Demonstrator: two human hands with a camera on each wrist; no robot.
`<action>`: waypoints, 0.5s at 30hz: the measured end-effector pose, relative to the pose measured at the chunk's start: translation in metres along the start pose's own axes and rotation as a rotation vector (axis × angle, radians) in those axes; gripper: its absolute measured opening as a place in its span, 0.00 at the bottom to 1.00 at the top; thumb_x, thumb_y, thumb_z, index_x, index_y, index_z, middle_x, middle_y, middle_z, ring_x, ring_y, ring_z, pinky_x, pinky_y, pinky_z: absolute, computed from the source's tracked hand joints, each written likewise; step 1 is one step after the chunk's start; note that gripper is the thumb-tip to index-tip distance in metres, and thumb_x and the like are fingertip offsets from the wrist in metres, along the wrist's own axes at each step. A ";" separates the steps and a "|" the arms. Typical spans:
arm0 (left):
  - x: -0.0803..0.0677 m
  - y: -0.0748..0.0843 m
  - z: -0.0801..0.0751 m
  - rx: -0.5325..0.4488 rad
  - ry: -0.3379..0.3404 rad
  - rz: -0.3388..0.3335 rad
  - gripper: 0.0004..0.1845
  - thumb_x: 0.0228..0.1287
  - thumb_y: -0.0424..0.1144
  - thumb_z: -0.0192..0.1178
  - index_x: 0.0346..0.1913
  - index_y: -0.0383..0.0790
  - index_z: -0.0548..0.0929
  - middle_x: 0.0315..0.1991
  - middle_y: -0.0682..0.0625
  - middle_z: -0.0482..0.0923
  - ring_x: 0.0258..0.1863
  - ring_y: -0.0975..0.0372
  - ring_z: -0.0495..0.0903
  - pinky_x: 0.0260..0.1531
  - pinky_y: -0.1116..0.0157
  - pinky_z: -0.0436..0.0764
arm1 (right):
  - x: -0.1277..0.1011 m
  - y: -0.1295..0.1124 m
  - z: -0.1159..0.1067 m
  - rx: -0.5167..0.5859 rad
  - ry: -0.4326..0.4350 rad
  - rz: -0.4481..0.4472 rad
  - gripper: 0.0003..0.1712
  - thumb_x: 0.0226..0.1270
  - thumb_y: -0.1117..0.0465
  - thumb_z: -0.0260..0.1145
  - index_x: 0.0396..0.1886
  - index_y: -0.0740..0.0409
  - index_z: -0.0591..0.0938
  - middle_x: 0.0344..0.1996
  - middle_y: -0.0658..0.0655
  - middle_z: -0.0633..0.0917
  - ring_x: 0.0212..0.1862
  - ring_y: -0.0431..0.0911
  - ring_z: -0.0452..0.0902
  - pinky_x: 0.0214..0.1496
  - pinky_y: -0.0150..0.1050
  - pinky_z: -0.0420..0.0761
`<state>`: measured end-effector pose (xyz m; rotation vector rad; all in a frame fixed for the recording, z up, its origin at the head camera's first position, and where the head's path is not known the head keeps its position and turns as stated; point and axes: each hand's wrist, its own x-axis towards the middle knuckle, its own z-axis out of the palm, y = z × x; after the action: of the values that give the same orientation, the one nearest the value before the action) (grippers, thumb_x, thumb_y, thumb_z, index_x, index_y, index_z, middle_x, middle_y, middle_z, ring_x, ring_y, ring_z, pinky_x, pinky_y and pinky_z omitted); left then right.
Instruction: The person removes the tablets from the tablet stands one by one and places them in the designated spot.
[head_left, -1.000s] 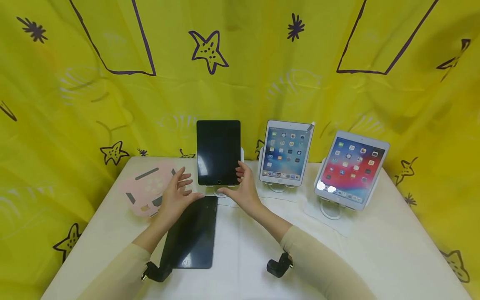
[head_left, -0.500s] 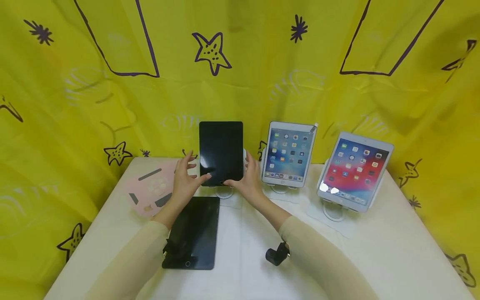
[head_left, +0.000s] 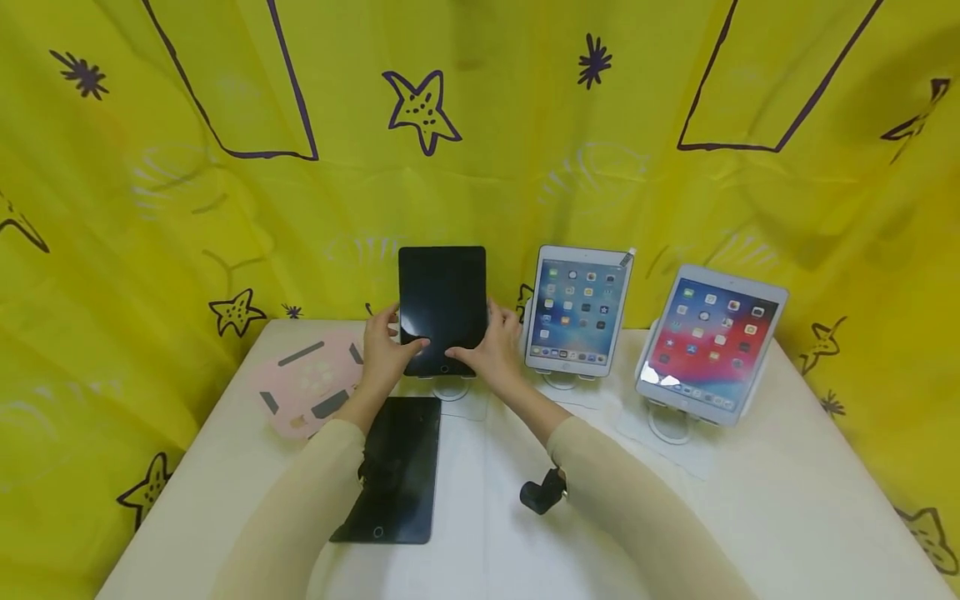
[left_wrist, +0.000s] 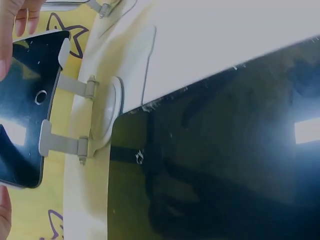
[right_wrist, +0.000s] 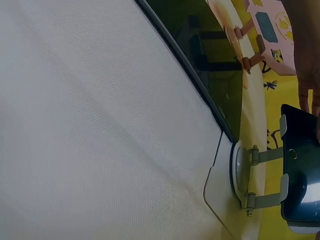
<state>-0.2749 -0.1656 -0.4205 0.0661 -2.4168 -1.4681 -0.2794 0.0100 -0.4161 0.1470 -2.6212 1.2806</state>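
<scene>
A dark-screened black tablet (head_left: 442,304) stands upright on a white stand (head_left: 448,387) at the back of the table. My left hand (head_left: 387,343) grips its left edge with the thumb lying on the lower screen. At the right edge my right hand (head_left: 492,343) holds it the same way, thumb near the home button. The left wrist view shows this tablet (left_wrist: 27,100) clamped in the stand's arms (left_wrist: 80,117); the right wrist view shows the tablet (right_wrist: 301,172) on the same stand (right_wrist: 245,175). A second black tablet (head_left: 397,471) lies flat in front, under my left forearm.
Two lit tablets (head_left: 577,307) (head_left: 708,340) stand on white stands to the right. A pink folding stand (head_left: 307,383) lies flat at the left. The white table (head_left: 750,517) is ringed by a yellow curtain (head_left: 480,125) with purple stars.
Both hands reached forward from above the flat tablet and closed on the sides of the upright black tablet. The tablets have not moved.
</scene>
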 end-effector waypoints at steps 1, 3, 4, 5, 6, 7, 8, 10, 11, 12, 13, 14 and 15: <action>0.001 0.000 0.001 0.003 0.005 -0.002 0.42 0.49 0.33 0.72 0.68 0.35 0.63 0.57 0.37 0.63 0.50 0.48 0.66 0.46 0.54 0.73 | 0.000 -0.001 0.000 0.004 -0.009 0.011 0.59 0.42 0.51 0.80 0.71 0.59 0.57 0.60 0.64 0.61 0.62 0.57 0.57 0.61 0.50 0.70; 0.002 0.001 0.003 0.007 0.008 -0.010 0.42 0.50 0.33 0.72 0.68 0.36 0.63 0.58 0.37 0.62 0.50 0.47 0.66 0.46 0.54 0.73 | 0.000 -0.003 0.001 0.011 -0.025 0.031 0.59 0.44 0.50 0.79 0.72 0.58 0.56 0.61 0.64 0.60 0.62 0.56 0.56 0.62 0.49 0.70; 0.003 0.001 0.003 0.014 0.006 -0.017 0.42 0.50 0.34 0.72 0.68 0.36 0.62 0.58 0.37 0.61 0.51 0.48 0.65 0.46 0.54 0.73 | 0.000 -0.004 0.001 0.023 -0.028 0.039 0.59 0.44 0.51 0.79 0.72 0.59 0.56 0.61 0.64 0.60 0.63 0.56 0.55 0.62 0.49 0.70; 0.003 0.002 0.003 0.021 0.007 -0.027 0.42 0.50 0.34 0.71 0.69 0.37 0.62 0.59 0.37 0.60 0.51 0.48 0.65 0.46 0.55 0.74 | 0.000 -0.005 0.002 0.039 -0.032 0.047 0.58 0.44 0.51 0.79 0.72 0.59 0.56 0.61 0.64 0.60 0.63 0.56 0.55 0.63 0.49 0.69; 0.003 0.002 0.004 0.027 0.006 -0.038 0.42 0.51 0.34 0.71 0.69 0.39 0.62 0.59 0.38 0.58 0.52 0.48 0.64 0.45 0.55 0.74 | 0.001 -0.006 0.002 0.056 -0.032 0.053 0.58 0.45 0.51 0.79 0.72 0.59 0.56 0.61 0.64 0.59 0.63 0.56 0.54 0.63 0.49 0.69; 0.004 0.003 0.004 0.030 0.006 -0.047 0.42 0.51 0.35 0.71 0.69 0.40 0.62 0.59 0.38 0.58 0.52 0.49 0.64 0.45 0.56 0.74 | 0.001 -0.007 0.003 0.072 -0.029 0.059 0.58 0.45 0.52 0.79 0.71 0.59 0.56 0.61 0.64 0.59 0.63 0.56 0.54 0.63 0.49 0.69; 0.004 0.003 0.004 0.037 0.007 -0.051 0.43 0.51 0.35 0.71 0.69 0.40 0.62 0.59 0.38 0.57 0.52 0.49 0.64 0.44 0.56 0.74 | 0.001 -0.007 0.003 0.090 -0.025 0.063 0.57 0.45 0.52 0.79 0.71 0.60 0.56 0.61 0.64 0.59 0.63 0.56 0.54 0.63 0.49 0.68; 0.004 0.003 0.004 0.050 0.008 -0.052 0.43 0.51 0.36 0.71 0.69 0.41 0.62 0.57 0.39 0.58 0.52 0.49 0.64 0.44 0.57 0.73 | 0.002 -0.008 0.003 0.121 -0.014 0.066 0.57 0.46 0.54 0.79 0.70 0.60 0.56 0.61 0.65 0.59 0.62 0.56 0.54 0.63 0.49 0.68; 0.004 0.002 0.004 0.054 0.009 -0.050 0.43 0.51 0.37 0.71 0.69 0.41 0.62 0.56 0.39 0.58 0.51 0.49 0.64 0.44 0.57 0.73 | 0.003 -0.007 0.003 0.130 -0.014 0.067 0.56 0.46 0.54 0.79 0.70 0.60 0.56 0.61 0.65 0.59 0.62 0.56 0.54 0.63 0.49 0.67; 0.004 0.002 0.004 0.061 0.009 -0.046 0.42 0.52 0.37 0.71 0.69 0.41 0.62 0.55 0.39 0.59 0.51 0.50 0.64 0.44 0.57 0.73 | 0.003 -0.007 0.003 0.135 -0.013 0.067 0.56 0.46 0.54 0.78 0.70 0.60 0.56 0.61 0.65 0.60 0.62 0.56 0.55 0.62 0.49 0.67; 0.004 0.001 0.004 0.072 0.009 -0.040 0.42 0.52 0.38 0.71 0.69 0.41 0.62 0.54 0.39 0.60 0.50 0.49 0.65 0.44 0.57 0.73 | 0.003 -0.007 0.003 0.141 -0.015 0.067 0.56 0.46 0.54 0.78 0.70 0.60 0.56 0.61 0.65 0.60 0.61 0.56 0.55 0.62 0.49 0.67; 0.003 0.001 0.004 0.085 0.009 -0.033 0.42 0.52 0.38 0.71 0.69 0.41 0.62 0.53 0.39 0.61 0.50 0.49 0.65 0.44 0.57 0.73 | 0.003 -0.007 0.002 0.151 -0.018 0.067 0.55 0.46 0.54 0.78 0.70 0.60 0.56 0.61 0.65 0.60 0.61 0.56 0.55 0.62 0.49 0.67; 0.003 0.001 0.004 0.097 0.009 -0.025 0.42 0.52 0.39 0.71 0.69 0.41 0.62 0.53 0.40 0.61 0.50 0.49 0.65 0.44 0.57 0.73 | 0.003 -0.006 0.002 0.160 -0.021 0.064 0.55 0.46 0.55 0.78 0.69 0.60 0.56 0.61 0.65 0.60 0.61 0.56 0.55 0.62 0.49 0.67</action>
<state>-0.2785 -0.1625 -0.4210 0.1249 -2.4874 -1.3580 -0.2815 0.0045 -0.4117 0.1040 -2.5580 1.5184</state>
